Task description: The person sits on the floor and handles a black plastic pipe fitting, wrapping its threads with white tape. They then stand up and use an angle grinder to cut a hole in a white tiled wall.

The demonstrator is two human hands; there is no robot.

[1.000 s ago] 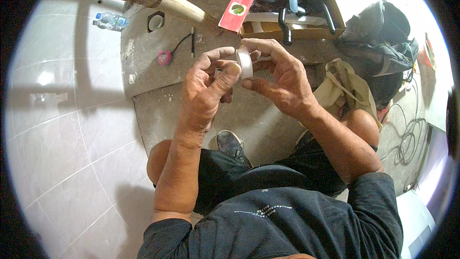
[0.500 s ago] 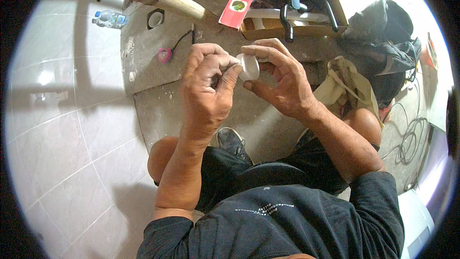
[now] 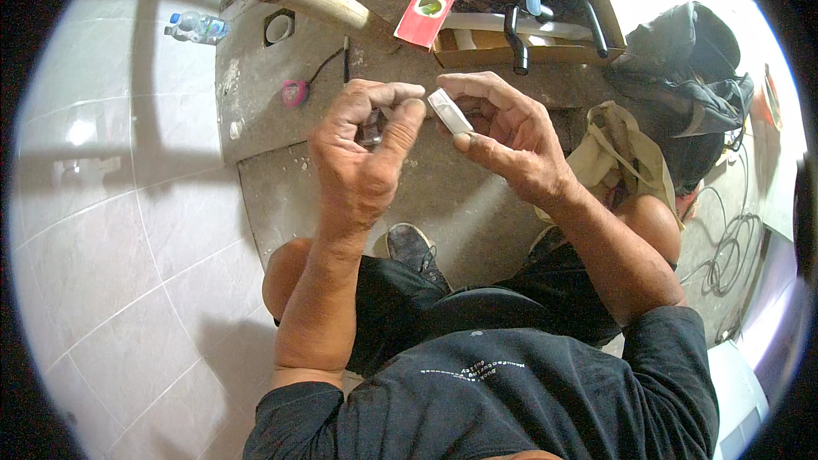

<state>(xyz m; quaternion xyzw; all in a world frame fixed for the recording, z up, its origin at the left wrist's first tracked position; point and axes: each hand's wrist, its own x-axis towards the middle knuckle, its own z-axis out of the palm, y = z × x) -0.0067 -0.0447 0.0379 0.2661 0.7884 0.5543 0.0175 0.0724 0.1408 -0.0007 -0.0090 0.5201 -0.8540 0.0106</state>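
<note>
In front of me my right hand [image 3: 511,132] holds a small white roll [image 3: 450,114], which looks like thread seal tape, between thumb and fingers. It is tilted so that its narrow edge shows. Just left of it is my left hand [image 3: 362,132], thumb and forefinger pressed together and the other fingers curled. Something greyish shows inside that curl, too shaded to name. A small gap separates the left fingertips from the roll, and I cannot see any strip between them. Pale dust coats the fingers of both hands.
Beyond my hands lie a red spirit level [image 3: 434,2] and a cardboard box [image 3: 562,53] of tools. A pink tape measure [image 3: 294,92], a wooden pole [image 3: 328,8] and a plastic bottle [image 3: 198,27] are at left. A beige bag [image 3: 626,140], dark backpack [image 3: 682,77] and cable [image 3: 733,247] lie right.
The white roll has turned in my right hand from showing its round face to showing its edge. My left fingers have come away from it, slightly to the left.
</note>
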